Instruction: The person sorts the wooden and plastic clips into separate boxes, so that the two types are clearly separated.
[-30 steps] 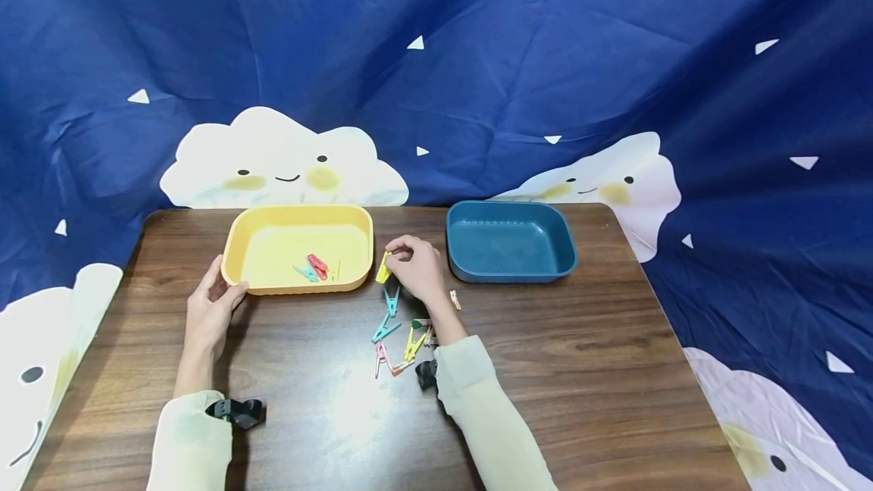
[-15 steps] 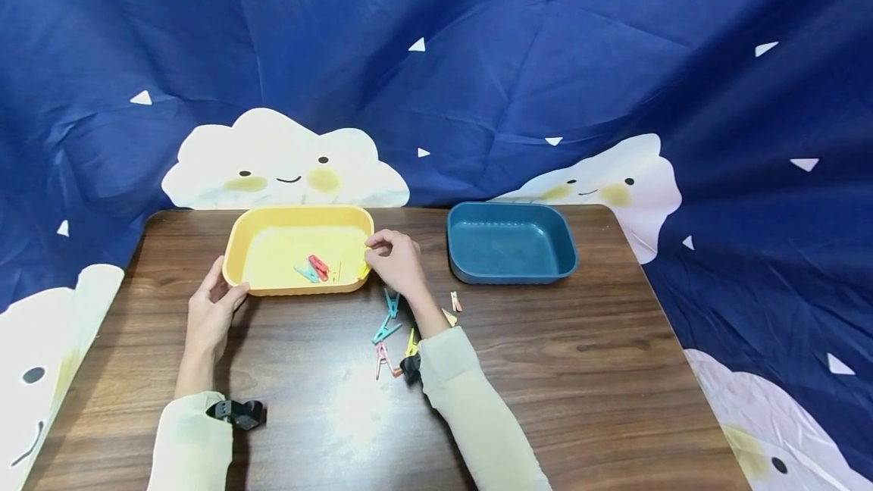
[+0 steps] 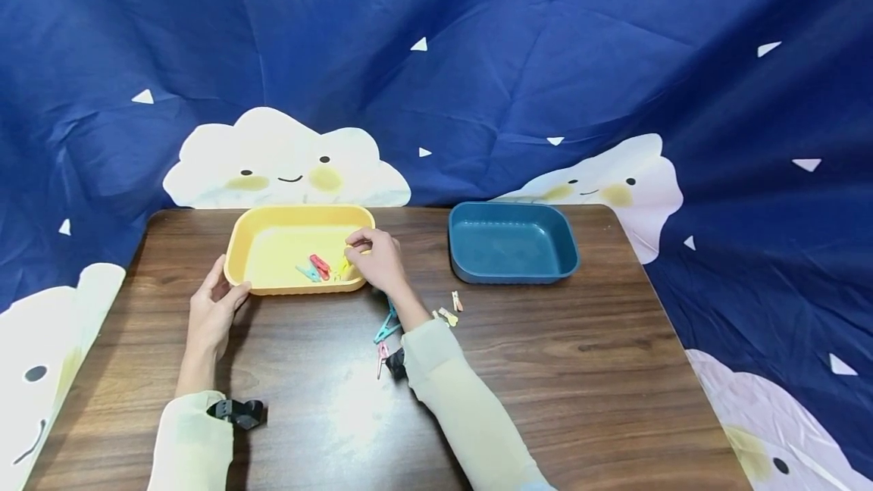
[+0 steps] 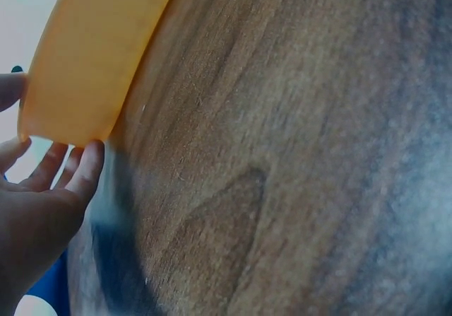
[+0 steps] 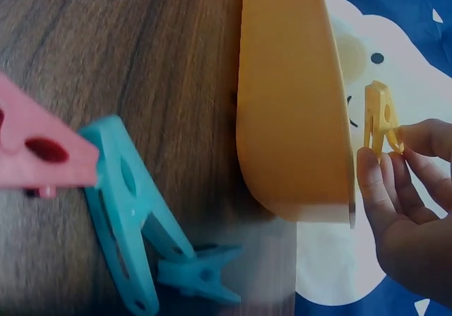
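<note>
Right wrist view: how does that yellow clothespin (image 5: 381, 111) handle?

Probably light, stiff plastic, springy; best held by its legs, where the right hand (image 5: 415, 242) pinches it

And where is it?

Over the right end of the yellow tray (image 3: 300, 289), whose near left corner the left hand (image 3: 211, 311) grips

What's inside?

A red clip (image 3: 319, 267) beside a light-blue clip (image 3: 309, 273); the blue tray (image 3: 514, 277) stands well apart, to the right

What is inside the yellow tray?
A red clothespin and a light-blue clothespin lie inside; small yellowish pieces are unclear. The right hand, pinching a yellow clothespin, covers some of the yellow tray; anything beneath is hidden.
</note>
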{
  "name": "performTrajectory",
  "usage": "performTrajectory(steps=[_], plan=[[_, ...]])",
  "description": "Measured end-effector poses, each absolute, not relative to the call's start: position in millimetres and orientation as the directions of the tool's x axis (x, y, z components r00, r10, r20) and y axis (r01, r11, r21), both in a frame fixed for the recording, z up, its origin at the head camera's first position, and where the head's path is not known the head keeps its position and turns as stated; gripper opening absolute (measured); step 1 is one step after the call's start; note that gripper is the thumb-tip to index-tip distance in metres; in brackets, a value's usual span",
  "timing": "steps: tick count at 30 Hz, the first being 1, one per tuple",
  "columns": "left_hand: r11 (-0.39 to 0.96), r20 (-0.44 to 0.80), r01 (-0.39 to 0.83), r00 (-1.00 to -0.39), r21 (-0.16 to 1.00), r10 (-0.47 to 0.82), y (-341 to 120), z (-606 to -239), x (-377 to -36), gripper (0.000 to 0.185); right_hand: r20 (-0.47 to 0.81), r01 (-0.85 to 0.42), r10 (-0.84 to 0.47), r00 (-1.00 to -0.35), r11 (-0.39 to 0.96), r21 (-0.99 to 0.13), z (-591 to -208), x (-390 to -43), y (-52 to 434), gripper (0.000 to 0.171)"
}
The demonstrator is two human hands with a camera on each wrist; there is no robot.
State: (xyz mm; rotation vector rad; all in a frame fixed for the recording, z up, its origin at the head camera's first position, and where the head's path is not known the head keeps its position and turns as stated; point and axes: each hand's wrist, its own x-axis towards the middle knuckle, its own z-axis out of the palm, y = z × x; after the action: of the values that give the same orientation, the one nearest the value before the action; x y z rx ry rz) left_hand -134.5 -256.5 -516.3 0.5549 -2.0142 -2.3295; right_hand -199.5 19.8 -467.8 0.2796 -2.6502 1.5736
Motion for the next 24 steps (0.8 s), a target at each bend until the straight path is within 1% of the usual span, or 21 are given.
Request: performTrajectory(steps=[3, 8, 18, 24], plan=[[-0.18, -0.258, -0.218, -0.936, 0.959, -0.24, -257, -517, -135, 0.081, 0.13, -0.179, -0.136, -0.982, 0.46, -0.87, -471, -201, 15, 0.01], [-0.181, -0.253, -0.213, -0.936, 0.96, -0.243, -257, -516, -135, 0.08, 0.136, -0.195, -0.154, -0.979, 0.488, -0.85, -475, -205, 6, 0.01], [-0.178, -0.265, -0.226, -0.932, 0.958, -0.246, -256, -517, -135, 0.081, 0.143, -0.249, -0.225, -0.964, 0.574, -0.78, -479, -208, -7, 0.015], [-0.186, -0.271, -0.229, -0.929, 0.956, -0.251, -256, -517, -135, 0.081, 0.116, -0.269, -0.271, -0.955, 0.636, -0.724, -478, -208, -9, 0.016]])
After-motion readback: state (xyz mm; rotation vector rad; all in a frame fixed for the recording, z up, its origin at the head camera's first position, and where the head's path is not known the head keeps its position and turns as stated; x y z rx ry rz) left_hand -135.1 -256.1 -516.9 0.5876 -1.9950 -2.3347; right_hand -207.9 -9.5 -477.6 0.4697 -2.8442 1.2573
